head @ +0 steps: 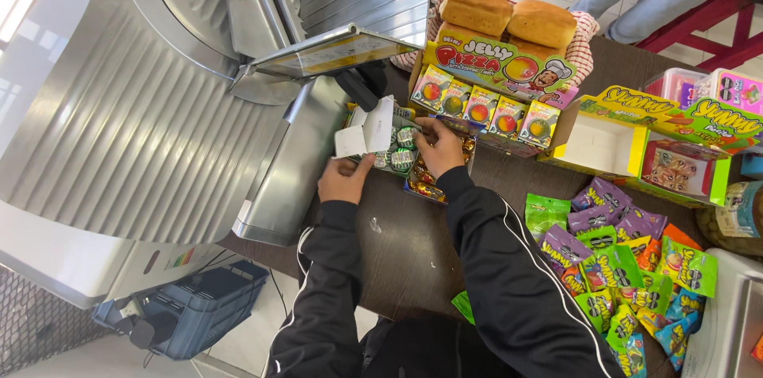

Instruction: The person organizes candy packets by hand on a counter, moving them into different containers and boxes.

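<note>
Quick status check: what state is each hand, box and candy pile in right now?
Left hand: grip shut on white box flap.
Right hand: inside small candy box, grip unclear.
Yellow display box: open, near compartment empty.
Candy packets: loose heap on table.

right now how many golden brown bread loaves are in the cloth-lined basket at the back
2 in plain view: left golden brown bread loaf and right loaf, side by side in the cloth-lined basket. A display box hides the rest; more may be below.
</note>
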